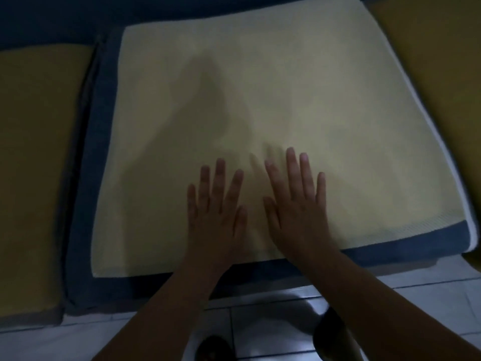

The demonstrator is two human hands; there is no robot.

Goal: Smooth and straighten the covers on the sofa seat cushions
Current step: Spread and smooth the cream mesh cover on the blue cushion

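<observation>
A pale yellow cover (pixel 299 87) lies spread over the middle seat cushion, whose dark blue edge (pixel 86 204) shows along the left and front. My left hand (pixel 217 207) and my right hand (pixel 296 201) rest flat on the cover near its front edge, side by side, fingers straight and spread, pointing away from me. The cover looks flat, with a shadow of my head and arms across its middle. The right hand's fingertips are slightly blurred.
A darker mustard-covered cushion (pixel 33 165) sits to the left, and another (pixel 437 74) to the right. The sofa's dark blue backrest (pixel 65 19) runs along the top. Below the seat front are white floor tiles (pixel 429 295) and a dark object (pixel 330 332) beside my right forearm.
</observation>
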